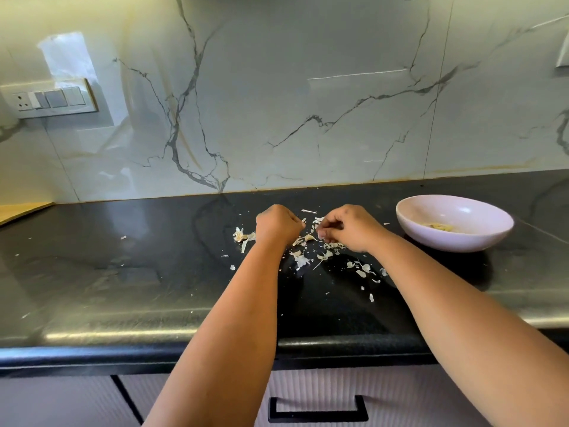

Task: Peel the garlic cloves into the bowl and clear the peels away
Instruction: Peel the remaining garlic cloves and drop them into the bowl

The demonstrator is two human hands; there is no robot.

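Note:
My left hand point(278, 224) hovers over the black countertop point(138, 272), curled into a fist with the thumb pressed to the fingers; nothing shows inside it. A short gap to its right, my right hand point(349, 229) has curled fingers whose tips pinch at a pale garlic piece point(309, 237) lying on the counter. Garlic peels point(326, 255) are scattered around and below both hands, with a larger clump point(241, 235) just left of my left hand. The white bowl point(480, 238) stands to the right and holds several peeled cloves point(440, 227).
A marble backsplash point(308, 103) rises behind the counter, with a switch plate point(50, 98) at the left. The counter's rounded front edge point(123, 337) runs below my forearms, above a drawer with a black handle point(318, 411). A wooden surface point(18, 211) shows at far left.

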